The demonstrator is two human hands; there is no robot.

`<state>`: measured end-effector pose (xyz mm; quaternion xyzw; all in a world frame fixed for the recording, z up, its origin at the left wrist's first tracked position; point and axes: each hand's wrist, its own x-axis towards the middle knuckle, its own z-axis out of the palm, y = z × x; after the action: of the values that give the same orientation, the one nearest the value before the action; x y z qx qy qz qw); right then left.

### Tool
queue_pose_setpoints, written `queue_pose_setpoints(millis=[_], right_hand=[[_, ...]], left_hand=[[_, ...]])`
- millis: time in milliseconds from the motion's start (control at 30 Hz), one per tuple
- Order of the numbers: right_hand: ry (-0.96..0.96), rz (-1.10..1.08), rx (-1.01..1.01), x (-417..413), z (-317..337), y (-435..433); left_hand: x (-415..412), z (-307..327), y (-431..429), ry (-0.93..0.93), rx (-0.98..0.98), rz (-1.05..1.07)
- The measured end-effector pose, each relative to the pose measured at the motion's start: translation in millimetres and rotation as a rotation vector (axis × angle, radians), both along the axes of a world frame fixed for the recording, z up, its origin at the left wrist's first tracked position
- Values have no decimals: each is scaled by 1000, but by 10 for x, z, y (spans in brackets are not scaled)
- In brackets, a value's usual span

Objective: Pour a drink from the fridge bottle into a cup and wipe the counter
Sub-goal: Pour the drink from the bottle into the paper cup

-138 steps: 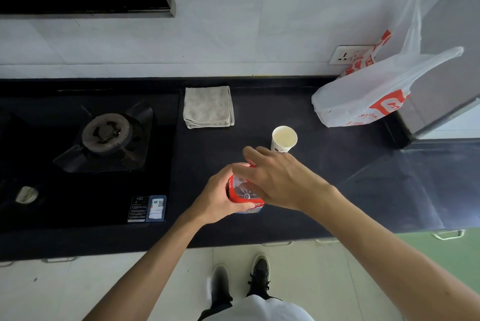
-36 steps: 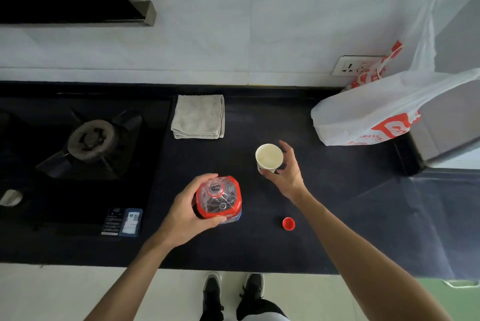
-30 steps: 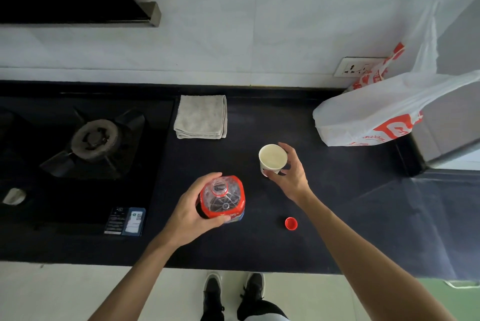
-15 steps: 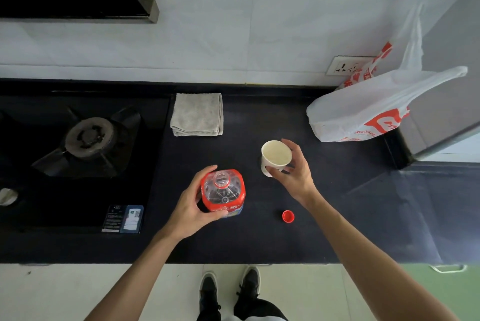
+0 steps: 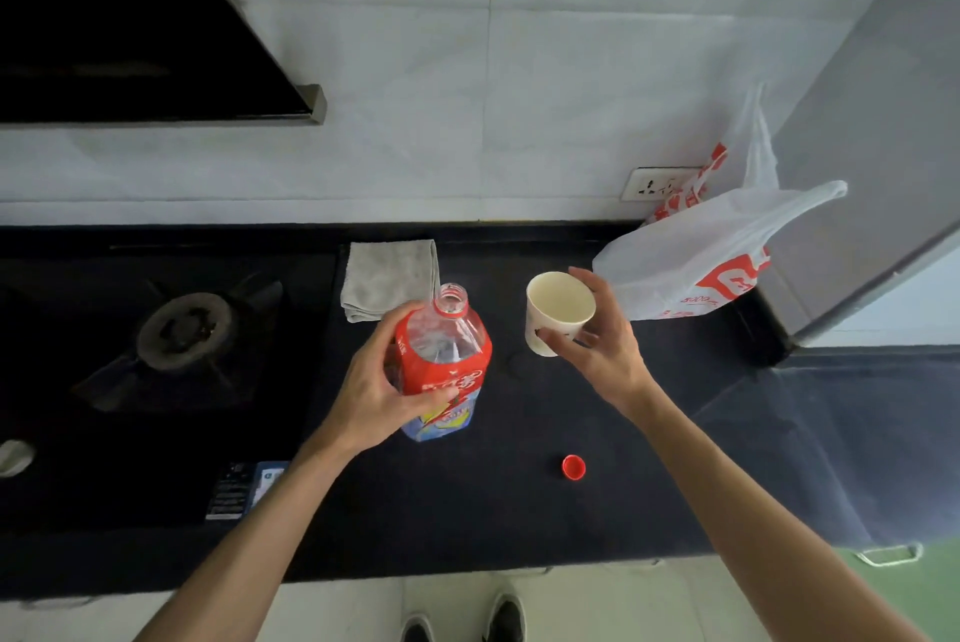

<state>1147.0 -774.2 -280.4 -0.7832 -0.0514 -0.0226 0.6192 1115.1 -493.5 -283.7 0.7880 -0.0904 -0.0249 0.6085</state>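
Bottle (image 5: pixel 448 355) wrapped by left hand (image 5: pixel 375 394) fingers | cup (image 5: pixel 558 311) pinched between right hand (image 5: pixel 605 355) thumb and fingers

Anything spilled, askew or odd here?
Nothing stands out: no spill shows on the counter. The uncapped bottle tilts in the left hand, the cup tilts in the right hand, and the red cap lies loose nearby, as pouring would need.
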Motion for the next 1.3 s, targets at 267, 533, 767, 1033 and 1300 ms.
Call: queue_pose_setpoints(millis=[267, 533, 767, 1033, 1300], right_hand=[[-114, 100, -19, 173, 866, 136], [-176, 173, 26, 317, 1516, 62], [-144, 234, 16, 378, 1726, -11], [-161, 237, -3, 451, 1952, -53], [-176, 248, -55, 497, 2036, -48]], left_hand=[[388, 935, 217, -163, 101, -61], [652, 1795, 367, -309, 298, -154], [806, 2435, 368, -351, 540, -272], [883, 2848, 354, -332, 713, -331], [848, 3146, 323, -333, 879, -352]])
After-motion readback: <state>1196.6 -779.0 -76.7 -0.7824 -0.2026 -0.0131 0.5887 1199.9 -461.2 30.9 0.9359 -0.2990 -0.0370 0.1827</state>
